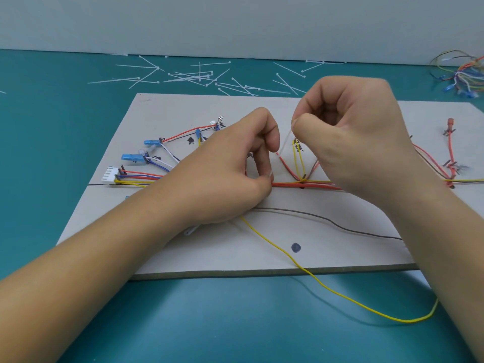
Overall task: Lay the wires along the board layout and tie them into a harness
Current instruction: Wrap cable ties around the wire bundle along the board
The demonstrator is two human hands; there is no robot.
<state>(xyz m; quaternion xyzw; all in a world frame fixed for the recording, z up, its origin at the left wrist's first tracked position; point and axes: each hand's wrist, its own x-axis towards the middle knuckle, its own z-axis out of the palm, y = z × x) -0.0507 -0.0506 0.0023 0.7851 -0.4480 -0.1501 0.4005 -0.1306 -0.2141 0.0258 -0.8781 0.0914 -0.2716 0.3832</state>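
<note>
A grey layout board (183,106) lies on the teal table with a bundle of red, yellow and brown wires (314,183) running along its middle line. My left hand (230,174) pinches the head of a white cable tie (284,144) down at the bundle. My right hand (353,132) is closed on that tie's tail and holds it up and to the right. A white connector (110,175) and blue terminals (133,158) end the wires at the left. One loose yellow wire (327,286) trails off the board's front edge. A brown wire (340,226) crosses the near half.
Several loose white cable ties (193,76) are scattered on the table behind the board. A tangle of spare coloured wires (463,74) sits at the far right. Red wires with terminals (450,150) stand at the board's right side. A white wall bounds the back.
</note>
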